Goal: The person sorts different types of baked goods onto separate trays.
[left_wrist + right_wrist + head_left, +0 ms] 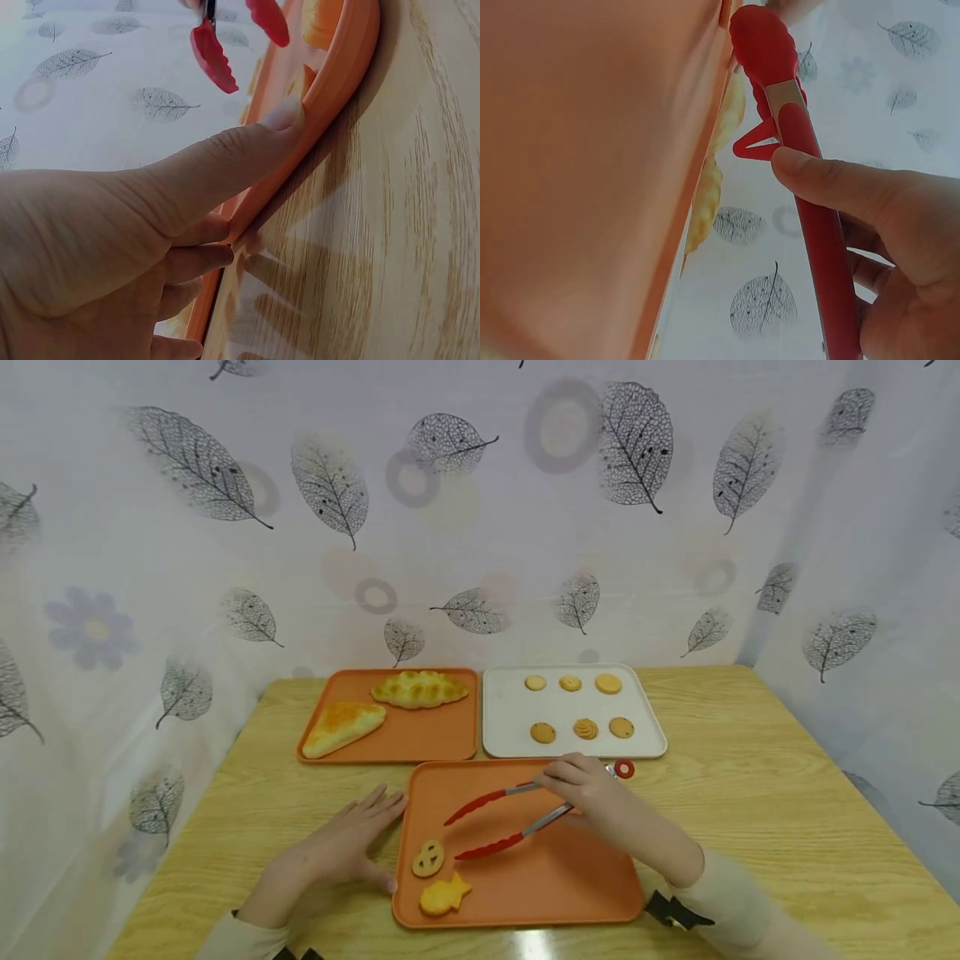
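Observation:
My right hand [592, 789] grips red and silver tongs [821, 262], thumb along one arm. The tongs' two red tips stand spread over the front orange tray [555, 889], with nothing between them. Left of the tips on this tray lie a pretzel-shaped biscuit [428, 858] and, below it, a yellow fish-shaped biscuit [445, 895]. Beside the tray's left edge is my left hand [337, 843], its fingers extended. In the left wrist view the thumb [247, 146] rests on the tray's rim and the other fingertips are at its side.
Behind on the left, another orange tray [431, 745] carries a triangular bread [345, 728] and a braided bread [420, 690]. A white tray [502, 714] beside it holds several round cookies [608, 683] in two rows. Leaf-patterned curtains [480, 527] border the wooden table [750, 777].

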### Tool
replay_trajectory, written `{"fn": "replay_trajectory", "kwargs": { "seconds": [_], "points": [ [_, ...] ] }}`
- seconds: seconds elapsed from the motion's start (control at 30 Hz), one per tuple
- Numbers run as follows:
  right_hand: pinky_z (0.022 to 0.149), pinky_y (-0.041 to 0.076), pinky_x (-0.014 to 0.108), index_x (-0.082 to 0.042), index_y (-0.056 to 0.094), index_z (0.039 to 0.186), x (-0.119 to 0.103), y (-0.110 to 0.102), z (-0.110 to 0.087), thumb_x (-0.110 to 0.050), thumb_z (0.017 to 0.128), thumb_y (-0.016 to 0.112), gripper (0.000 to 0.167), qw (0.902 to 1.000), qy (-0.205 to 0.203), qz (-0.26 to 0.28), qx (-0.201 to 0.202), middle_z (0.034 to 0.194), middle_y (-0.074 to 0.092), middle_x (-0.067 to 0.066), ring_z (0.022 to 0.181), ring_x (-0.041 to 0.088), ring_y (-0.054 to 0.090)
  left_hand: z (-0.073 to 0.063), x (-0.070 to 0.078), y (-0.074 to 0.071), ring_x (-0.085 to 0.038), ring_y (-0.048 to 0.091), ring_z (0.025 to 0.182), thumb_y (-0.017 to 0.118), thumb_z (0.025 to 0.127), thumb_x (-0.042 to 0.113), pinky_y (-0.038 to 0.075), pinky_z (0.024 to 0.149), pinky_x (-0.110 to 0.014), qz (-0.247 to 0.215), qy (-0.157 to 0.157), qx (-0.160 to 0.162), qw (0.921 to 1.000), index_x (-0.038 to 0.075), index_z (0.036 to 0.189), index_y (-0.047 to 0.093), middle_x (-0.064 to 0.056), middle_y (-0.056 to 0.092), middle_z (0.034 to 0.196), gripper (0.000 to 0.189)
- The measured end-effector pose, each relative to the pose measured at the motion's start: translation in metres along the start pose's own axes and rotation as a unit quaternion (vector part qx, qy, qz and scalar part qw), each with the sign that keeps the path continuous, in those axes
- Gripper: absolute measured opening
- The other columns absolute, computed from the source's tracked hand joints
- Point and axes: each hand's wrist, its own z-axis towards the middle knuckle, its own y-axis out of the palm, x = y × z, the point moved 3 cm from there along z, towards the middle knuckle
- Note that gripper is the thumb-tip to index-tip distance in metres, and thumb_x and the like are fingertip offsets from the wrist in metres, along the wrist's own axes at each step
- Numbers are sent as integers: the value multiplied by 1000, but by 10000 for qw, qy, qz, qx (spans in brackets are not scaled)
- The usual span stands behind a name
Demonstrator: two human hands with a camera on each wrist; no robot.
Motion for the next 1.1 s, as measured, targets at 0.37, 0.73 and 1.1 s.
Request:
{"fn": "replay_trajectory", "kwargs": {
  "seconds": [0.37, 0.73, 1.1],
  "points": [
    [84, 52, 34, -9, 70, 116, -19, 8, 12, -20, 62, 92, 59, 9984, -197, -171, -507, 107, 63, -1, 101, 18, 54, -1, 3, -2, -41, 5, 151, 78, 68, 58, 13, 116, -68, 37, 56, -35, 10000, 5, 155, 25, -17, 22, 162, 114],
    [84, 53, 31, -11, 73, 113, -25, 12, 21, -27, 66, 89, 52, 9967, -401, -371, -606, 105, 64, -2, 101, 18, 57, -3, 4, -4, -44, 7, 150, 78, 68, 56, 15, 113, -71, 80, 116, -20, 9999, 3, 154, 25, -19, 23, 161, 114],
    [81, 52, 31, -10, 75, 106, -25, 9, 24, -26, 71, 86, 40, 9969, -123, -333, -696, 102, 65, -3, 98, 16, 56, -4, 2, -4, -44, 7, 150, 79, 68, 56, 14, 114, -70, 51, 114, 3, 9999, 3, 154, 25, -19, 23, 161, 114]
  ]
}}
